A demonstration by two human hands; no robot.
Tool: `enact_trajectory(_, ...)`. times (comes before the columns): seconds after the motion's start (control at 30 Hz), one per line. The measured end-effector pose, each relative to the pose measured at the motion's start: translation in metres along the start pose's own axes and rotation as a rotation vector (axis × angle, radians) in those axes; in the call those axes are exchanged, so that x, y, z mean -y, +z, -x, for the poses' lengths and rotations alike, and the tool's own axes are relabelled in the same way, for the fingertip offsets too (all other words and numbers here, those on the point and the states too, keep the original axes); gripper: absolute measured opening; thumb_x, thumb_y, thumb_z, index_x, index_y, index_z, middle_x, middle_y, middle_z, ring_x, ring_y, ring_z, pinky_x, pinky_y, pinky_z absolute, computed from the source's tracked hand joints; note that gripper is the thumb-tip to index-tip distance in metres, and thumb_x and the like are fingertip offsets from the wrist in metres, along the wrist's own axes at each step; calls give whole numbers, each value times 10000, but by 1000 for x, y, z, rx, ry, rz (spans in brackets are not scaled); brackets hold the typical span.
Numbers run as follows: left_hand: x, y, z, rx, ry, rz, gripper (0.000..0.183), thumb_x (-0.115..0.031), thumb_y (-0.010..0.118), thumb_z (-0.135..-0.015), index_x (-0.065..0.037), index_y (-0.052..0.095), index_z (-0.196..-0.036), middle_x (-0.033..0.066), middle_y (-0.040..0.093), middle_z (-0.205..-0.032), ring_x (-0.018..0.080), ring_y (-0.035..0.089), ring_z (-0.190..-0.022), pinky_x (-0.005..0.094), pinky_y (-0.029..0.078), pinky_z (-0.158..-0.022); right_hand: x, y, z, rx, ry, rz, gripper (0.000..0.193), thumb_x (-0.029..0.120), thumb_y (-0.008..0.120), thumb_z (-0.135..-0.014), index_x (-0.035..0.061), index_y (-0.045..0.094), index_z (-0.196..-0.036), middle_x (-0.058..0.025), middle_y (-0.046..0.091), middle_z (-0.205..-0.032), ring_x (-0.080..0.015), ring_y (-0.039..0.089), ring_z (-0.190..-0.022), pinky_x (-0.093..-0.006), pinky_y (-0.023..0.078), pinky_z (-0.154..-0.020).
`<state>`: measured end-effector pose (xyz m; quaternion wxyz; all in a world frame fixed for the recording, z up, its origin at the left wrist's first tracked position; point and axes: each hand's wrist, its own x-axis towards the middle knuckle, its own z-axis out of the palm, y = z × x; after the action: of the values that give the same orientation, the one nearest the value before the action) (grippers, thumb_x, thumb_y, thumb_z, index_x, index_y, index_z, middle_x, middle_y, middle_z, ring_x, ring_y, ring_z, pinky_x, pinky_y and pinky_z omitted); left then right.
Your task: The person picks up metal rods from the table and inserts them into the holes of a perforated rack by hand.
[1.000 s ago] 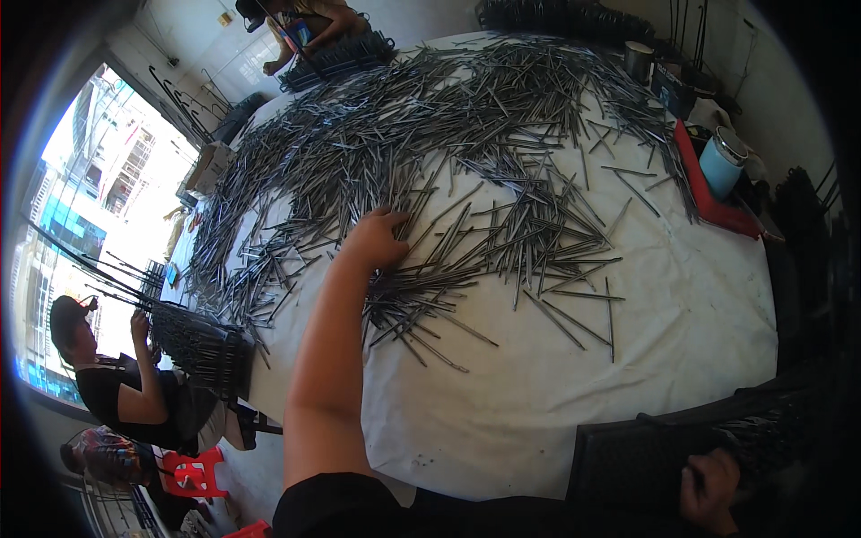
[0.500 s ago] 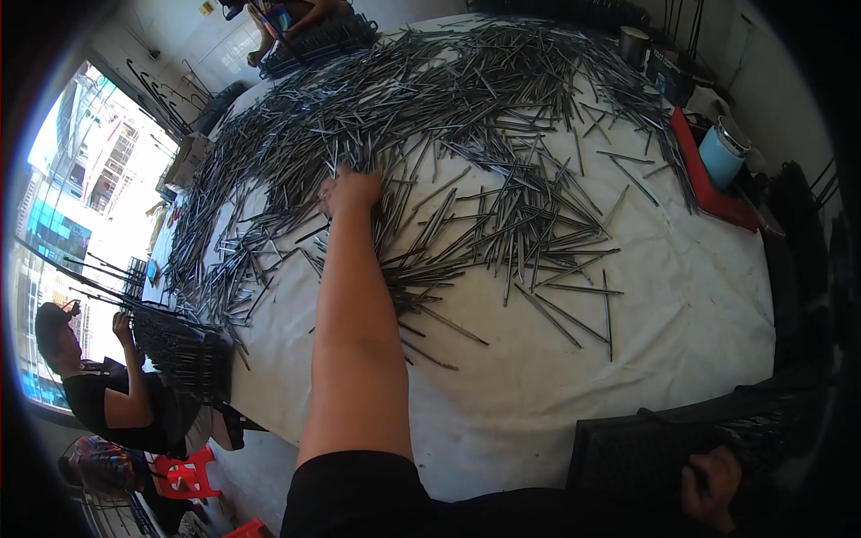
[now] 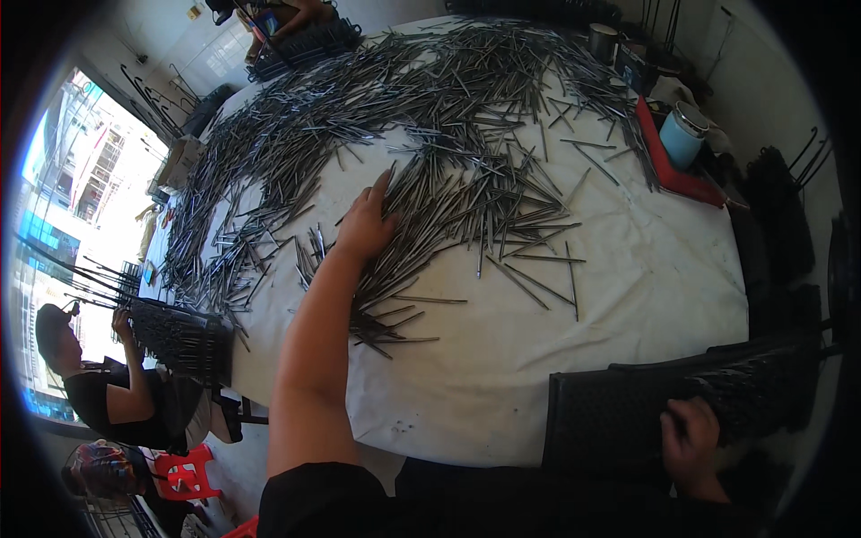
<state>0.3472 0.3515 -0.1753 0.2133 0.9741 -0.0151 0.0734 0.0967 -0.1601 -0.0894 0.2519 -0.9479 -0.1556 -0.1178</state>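
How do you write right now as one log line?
left hand: at thin dark rods | right hand: at black container | surface: white cloth

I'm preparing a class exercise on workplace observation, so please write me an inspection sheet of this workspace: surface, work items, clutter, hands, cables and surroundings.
Surface: wrinkled white cloth over a large table.
Work items: thin dark rods, heaped loosely and pointing many ways; black crate at lower right.
Clutter: light-blue container beside a red object, near the table's right edge.
Hands: left hand lies on the rods, fingers partly extended; right hand is curled at the crate, its grasp too dark to tell.
Cables: none identifiable.
Surroundings: bright window, seated person in a dark cap and red stool at left; another person, partly cut off, across the table.
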Motion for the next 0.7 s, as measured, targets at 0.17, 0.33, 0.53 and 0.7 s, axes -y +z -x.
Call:
enact_trajectory(0.17, -10, -16, 4, 217, -3, 88, 862, -318, 725, -813, 15, 275, -1469, 264, 500, -1363, 375, 489, -1269, 420, 408, -1043, -1, -4, 3, -28, -14, -86, 197, 4, 709, -763, 16, 640, -947, -137, 600, -777, -294, 599, -673, -367, 482, -596)
enact_trajectory(0.33, -18, -14, -8, 591, -107, -142, 1357, -500, 929, -436, 103, 251, -1445, 325, 375, -1435, 408, 425, -1320, 401, 402, -1076, -9, 0, 5, -106, -63, -34, 205, 122, 734, -782, 39, 649, -949, -133, 611, -830, -309, 618, -705, -392, 510, -600)
enact_trajectory(0.53, -39, -13, -48, 763, -50, 24, 1136, -372, 915, -444, 84, 412, -1355, 321, 528, -1278, 399, 542, -1197, 433, 431, -1037, -16, 26, 2, -237, -95, -216, 136, 103, 631, -824, 20, 561, -905, -140, 562, -811, -320, 602, -731, -408, 501, -654)
enact_trajectory(0.7, -63, -58, -48, 631, -85, -264, 878, -354, 814, -610, 3, 478, -1339, 269, 569, -1260, 394, 577, -1150, 480, 442, -1013, -18, 20, 14, -250, -35, -162, 96, 99, 584, -820, 13, 550, -846, -155, 558, -804, -345, 597, -734, -436, 491, -662)
